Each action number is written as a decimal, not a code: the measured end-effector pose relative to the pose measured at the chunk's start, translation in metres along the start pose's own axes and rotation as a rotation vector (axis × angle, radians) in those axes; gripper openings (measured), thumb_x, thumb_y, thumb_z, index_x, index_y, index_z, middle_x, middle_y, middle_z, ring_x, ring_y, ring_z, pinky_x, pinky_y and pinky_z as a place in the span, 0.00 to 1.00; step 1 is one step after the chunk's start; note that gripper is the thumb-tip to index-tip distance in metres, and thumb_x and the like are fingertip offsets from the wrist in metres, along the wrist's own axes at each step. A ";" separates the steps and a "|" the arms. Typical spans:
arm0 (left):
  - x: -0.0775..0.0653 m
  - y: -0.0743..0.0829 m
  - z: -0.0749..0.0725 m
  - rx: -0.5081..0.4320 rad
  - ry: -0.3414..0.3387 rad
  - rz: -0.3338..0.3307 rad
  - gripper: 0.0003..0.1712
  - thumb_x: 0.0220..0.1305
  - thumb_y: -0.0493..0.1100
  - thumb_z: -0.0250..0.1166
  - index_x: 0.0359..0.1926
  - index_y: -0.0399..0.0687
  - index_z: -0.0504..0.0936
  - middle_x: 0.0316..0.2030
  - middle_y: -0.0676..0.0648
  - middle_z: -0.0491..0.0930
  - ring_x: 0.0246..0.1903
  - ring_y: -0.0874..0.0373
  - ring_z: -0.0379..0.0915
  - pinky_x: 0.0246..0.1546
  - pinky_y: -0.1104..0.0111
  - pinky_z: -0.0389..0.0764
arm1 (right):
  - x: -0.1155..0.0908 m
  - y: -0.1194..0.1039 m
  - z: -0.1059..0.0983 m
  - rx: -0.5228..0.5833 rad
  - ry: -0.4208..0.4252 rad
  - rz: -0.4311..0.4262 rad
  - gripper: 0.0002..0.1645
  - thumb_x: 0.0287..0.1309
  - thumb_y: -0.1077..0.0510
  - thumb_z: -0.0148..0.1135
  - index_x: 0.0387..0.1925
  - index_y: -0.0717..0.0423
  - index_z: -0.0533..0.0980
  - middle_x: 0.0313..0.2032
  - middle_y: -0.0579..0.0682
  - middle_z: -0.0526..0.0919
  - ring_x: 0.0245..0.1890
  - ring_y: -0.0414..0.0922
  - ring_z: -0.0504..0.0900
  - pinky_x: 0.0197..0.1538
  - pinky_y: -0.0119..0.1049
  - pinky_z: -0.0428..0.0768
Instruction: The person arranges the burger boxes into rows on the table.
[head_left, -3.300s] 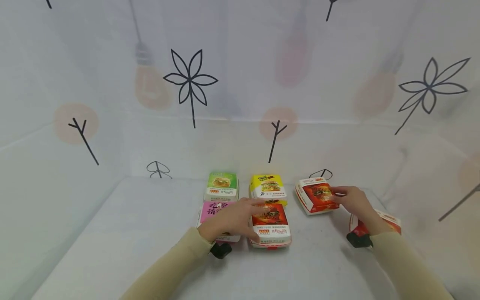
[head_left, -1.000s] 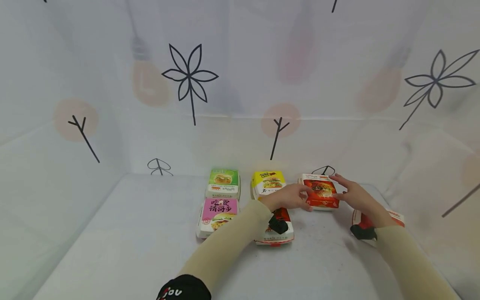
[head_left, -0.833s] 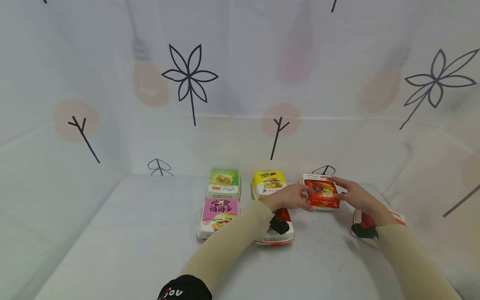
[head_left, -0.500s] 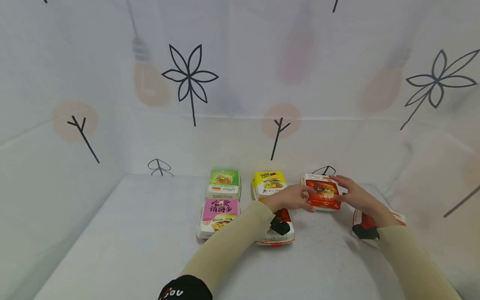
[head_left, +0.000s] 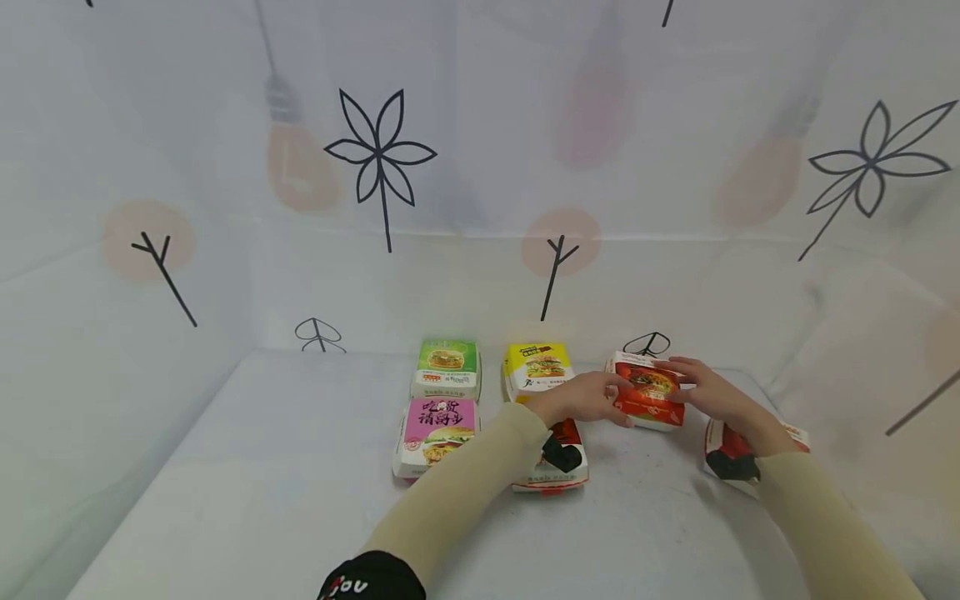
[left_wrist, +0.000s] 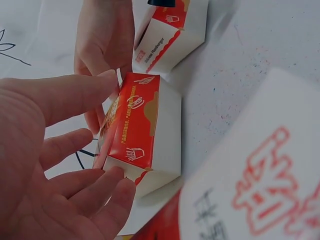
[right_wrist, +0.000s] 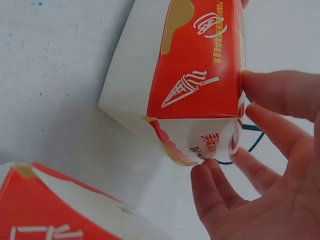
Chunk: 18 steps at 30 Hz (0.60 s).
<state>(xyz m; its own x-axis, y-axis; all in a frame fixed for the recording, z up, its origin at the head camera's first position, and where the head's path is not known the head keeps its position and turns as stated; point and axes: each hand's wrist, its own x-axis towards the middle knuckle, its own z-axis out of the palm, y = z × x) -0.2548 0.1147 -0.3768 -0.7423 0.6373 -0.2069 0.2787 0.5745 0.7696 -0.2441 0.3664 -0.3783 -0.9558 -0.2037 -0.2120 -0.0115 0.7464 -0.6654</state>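
Observation:
A red and white burger box sits on the white table at the back right, between my two hands. My left hand is at its left side; in the left wrist view the fingertips touch the left end of the box, fingers loosely extended. From the other side my right hand reaches in. The right wrist view shows its thumb at the lid's edge and its fingertips against the box's end wall, fingers only slightly bent. My fingers cover part of the lid.
A green box stands behind a pink one. Right of them, a yellow box is behind another red box, partly under my left forearm. A further red box lies below my right wrist. Patterned cloth rises behind.
My left hand has come from the middle boxes to the red box's left side. Over the last second that box has shifted slightly right and nearer, turning a little, with both hands beside it.

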 end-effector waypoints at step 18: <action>-0.012 0.015 -0.002 0.163 0.066 0.037 0.35 0.59 0.52 0.73 0.67 0.57 0.74 0.60 0.56 0.75 0.54 0.63 0.69 0.56 0.67 0.71 | 0.000 -0.001 0.003 -0.132 0.074 0.018 0.46 0.61 0.45 0.67 0.71 0.66 0.61 0.65 0.76 0.55 0.61 0.73 0.58 0.54 0.71 0.68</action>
<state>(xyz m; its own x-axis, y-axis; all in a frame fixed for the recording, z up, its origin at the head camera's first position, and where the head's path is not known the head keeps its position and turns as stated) -0.2428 0.1146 -0.3616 -0.7667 0.6275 -0.1356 0.3980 0.6304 0.6665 -0.2427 0.3639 -0.3802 -0.9753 -0.1455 -0.1662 -0.0279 0.8275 -0.5608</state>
